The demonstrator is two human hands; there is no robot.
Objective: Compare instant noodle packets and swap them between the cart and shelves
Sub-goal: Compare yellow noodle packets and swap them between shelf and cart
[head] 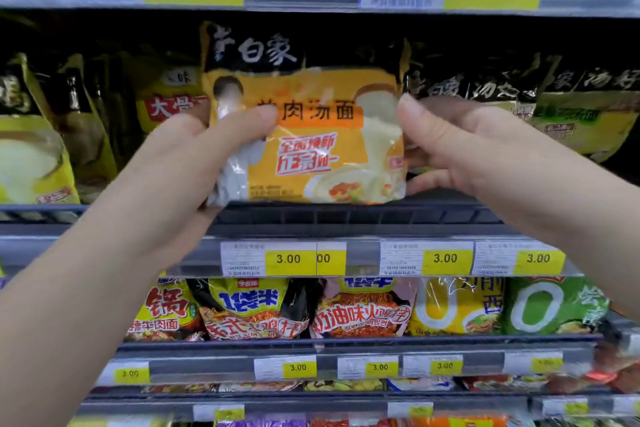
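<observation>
Both hands, left hand (207, 146) and right hand (460, 146), pinch the side edges of a light, crinkly orange-and-black plastic noodle packet (311, 135) held just above the grey shelf's front edge (346, 218); contents likely brittle, so edge grips suit it.

We are in a shop, in the instant-noodle aisle of a supermarket. Grey shelves (346, 218) cross our view in tiers, and their front edges carry yellow price tags (288, 258) reading 3.00, with more at twelve o'clock. Bright noodle packets (360, 312) stand side by side at six o'clock. Yellow-and-black packets (31, 135) fill the shelf at nine and three o'clock.
</observation>
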